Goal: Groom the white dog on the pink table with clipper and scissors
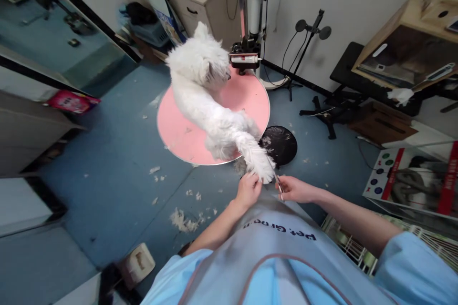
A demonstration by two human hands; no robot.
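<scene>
A fluffy white dog [198,100] stands on a round pink grooming table [179,136], facing away, with one hind leg [254,155] stretched back over the table's edge toward me. My left hand [248,189] is closed on the end of that leg at the paw. In my right hand [291,188] is a pair of scissors [278,183], blades pointing up along the right side of the leg's fur. The dog's head is turned to the right, near the table's post.
A black round stool [281,145] stands right beside the table. The post carries a tool holder [246,55] with a white tube. Tufts of white fur [184,220] lie on the blue floor. A glass-fronted case [411,176] stands at the right.
</scene>
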